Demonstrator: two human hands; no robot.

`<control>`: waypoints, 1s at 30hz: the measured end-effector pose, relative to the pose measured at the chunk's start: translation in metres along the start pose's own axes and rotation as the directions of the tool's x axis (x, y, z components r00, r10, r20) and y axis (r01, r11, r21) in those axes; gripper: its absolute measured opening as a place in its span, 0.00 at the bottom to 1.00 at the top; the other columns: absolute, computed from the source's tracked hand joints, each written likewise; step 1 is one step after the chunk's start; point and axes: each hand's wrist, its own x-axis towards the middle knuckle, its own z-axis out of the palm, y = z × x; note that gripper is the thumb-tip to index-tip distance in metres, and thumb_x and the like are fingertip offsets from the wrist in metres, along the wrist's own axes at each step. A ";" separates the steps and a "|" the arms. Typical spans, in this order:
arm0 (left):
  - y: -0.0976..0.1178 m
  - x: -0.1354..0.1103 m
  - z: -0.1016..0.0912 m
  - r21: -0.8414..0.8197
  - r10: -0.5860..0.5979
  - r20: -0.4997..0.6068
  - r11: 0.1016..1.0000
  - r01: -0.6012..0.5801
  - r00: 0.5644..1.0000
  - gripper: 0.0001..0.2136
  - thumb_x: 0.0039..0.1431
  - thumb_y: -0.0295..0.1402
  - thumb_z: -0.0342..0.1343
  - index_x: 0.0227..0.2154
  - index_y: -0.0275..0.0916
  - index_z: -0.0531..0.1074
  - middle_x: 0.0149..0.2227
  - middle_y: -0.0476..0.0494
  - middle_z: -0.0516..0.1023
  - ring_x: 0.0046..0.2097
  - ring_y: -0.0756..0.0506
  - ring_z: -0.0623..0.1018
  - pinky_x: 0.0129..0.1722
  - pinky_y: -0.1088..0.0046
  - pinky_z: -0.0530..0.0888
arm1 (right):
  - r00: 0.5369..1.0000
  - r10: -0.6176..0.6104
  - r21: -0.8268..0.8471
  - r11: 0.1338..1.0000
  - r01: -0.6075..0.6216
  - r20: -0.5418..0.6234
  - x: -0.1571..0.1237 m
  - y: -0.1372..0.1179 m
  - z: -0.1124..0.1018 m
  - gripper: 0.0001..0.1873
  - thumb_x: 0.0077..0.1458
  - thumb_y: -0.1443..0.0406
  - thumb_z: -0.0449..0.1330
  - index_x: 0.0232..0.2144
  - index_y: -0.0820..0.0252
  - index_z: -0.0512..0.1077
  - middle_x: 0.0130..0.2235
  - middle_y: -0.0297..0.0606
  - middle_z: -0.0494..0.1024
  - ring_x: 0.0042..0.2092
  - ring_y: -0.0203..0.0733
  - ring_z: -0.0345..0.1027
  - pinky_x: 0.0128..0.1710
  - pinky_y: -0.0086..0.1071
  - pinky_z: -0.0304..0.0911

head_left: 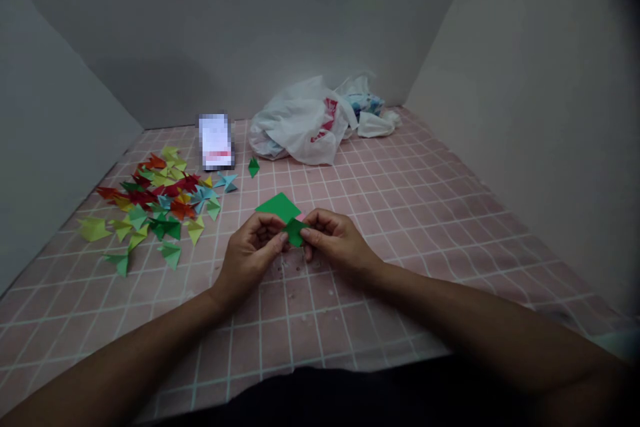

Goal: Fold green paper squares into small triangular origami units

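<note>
Between both hands is a small folded piece of green paper (pixel 295 232), raised a little over the pink checked surface. My left hand (pixel 254 243) pinches its left edge between thumb and fingers. On the opposite edge, my right hand (pixel 336 239) grips it the same way, thumb on top. Just behind the fingers lies a flat green paper sheet (pixel 278 205), partly hidden by the hands and the folded piece. Farther back, a small folded green paper shape (pixel 253 167) rests by itself.
Many folded paper pieces (pixel 160 200) in red, orange, yellow, green and blue are heaped on the left. A lit phone (pixel 216 141) stands behind them. White plastic bags (pixel 305 123) sit against the back wall. Grey walls (pixel 525 80) enclose the checked surface (pixel 425 213).
</note>
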 end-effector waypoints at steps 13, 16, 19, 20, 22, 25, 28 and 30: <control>-0.001 0.000 0.002 -0.025 -0.066 0.010 0.997 0.067 0.998 0.07 0.53 0.31 0.64 0.32 0.38 0.72 0.30 0.50 0.76 0.31 0.51 0.78 0.33 0.76 0.77 | 1.000 0.017 -0.030 0.999 -0.016 0.017 0.000 -0.001 0.001 0.09 0.54 0.64 0.63 0.35 0.58 0.66 0.26 0.29 0.72 0.23 0.32 0.67 0.23 0.28 0.61; 0.000 0.001 0.002 -0.011 -0.054 -0.003 0.999 0.054 0.999 0.06 0.54 0.31 0.64 0.32 0.38 0.72 0.29 0.51 0.76 0.31 0.51 0.78 0.32 0.77 0.76 | 1.000 0.006 -0.043 0.999 -0.006 0.018 0.000 -0.002 0.002 0.09 0.54 0.65 0.62 0.37 0.58 0.66 0.26 0.28 0.71 0.23 0.31 0.67 0.24 0.28 0.61; 0.000 0.001 0.001 0.034 -0.016 -0.035 0.999 0.018 0.999 0.05 0.53 0.30 0.64 0.30 0.37 0.74 0.28 0.51 0.76 0.31 0.52 0.77 0.31 0.78 0.74 | 1.000 -0.016 -0.052 0.999 0.017 0.022 -0.001 -0.002 0.002 0.09 0.55 0.64 0.62 0.38 0.58 0.66 0.27 0.28 0.71 0.23 0.31 0.67 0.23 0.28 0.61; 0.000 0.001 0.001 0.045 -0.005 -0.042 0.999 0.007 0.999 0.04 0.53 0.30 0.64 0.30 0.37 0.74 0.28 0.51 0.76 0.31 0.52 0.77 0.32 0.78 0.74 | 0.999 -0.023 -0.055 0.998 0.025 0.024 -0.001 -0.001 0.002 0.09 0.55 0.64 0.62 0.38 0.58 0.66 0.27 0.28 0.71 0.23 0.30 0.66 0.23 0.27 0.60; -0.001 0.001 0.000 0.058 0.010 -0.050 0.998 -0.007 0.999 0.04 0.53 0.30 0.64 0.30 0.37 0.75 0.28 0.50 0.77 0.31 0.51 0.77 0.32 0.77 0.74 | 0.999 -0.034 -0.055 0.998 0.036 0.030 -0.001 0.000 0.001 0.09 0.56 0.63 0.62 0.38 0.58 0.66 0.27 0.28 0.71 0.23 0.30 0.66 0.22 0.27 0.60; -0.002 0.000 -0.001 0.068 0.014 -0.045 0.998 -0.011 0.999 0.04 0.52 0.30 0.65 0.30 0.37 0.75 0.29 0.50 0.77 0.32 0.51 0.77 0.33 0.77 0.73 | 0.998 -0.048 -0.033 0.998 0.049 0.034 -0.001 0.001 0.001 0.08 0.56 0.63 0.63 0.36 0.58 0.67 0.28 0.28 0.71 0.23 0.30 0.66 0.23 0.26 0.61; -0.003 0.000 -0.001 0.089 0.022 -0.052 0.996 -0.017 0.998 0.04 0.53 0.31 0.65 0.29 0.37 0.75 0.29 0.50 0.77 0.32 0.51 0.77 0.33 0.77 0.73 | 0.996 -0.073 -0.040 0.996 0.075 0.042 -0.002 0.001 0.002 0.07 0.55 0.64 0.63 0.35 0.58 0.67 0.29 0.28 0.71 0.25 0.29 0.66 0.24 0.26 0.62; -0.004 0.000 -0.001 0.109 0.037 -0.059 0.994 -0.030 0.998 0.04 0.53 0.30 0.64 0.29 0.38 0.75 0.28 0.50 0.77 0.31 0.51 0.76 0.32 0.77 0.73 | 0.996 -0.082 -0.057 0.995 0.085 0.045 -0.003 0.001 0.002 0.07 0.56 0.65 0.63 0.35 0.59 0.68 0.29 0.29 0.71 0.26 0.30 0.67 0.26 0.27 0.63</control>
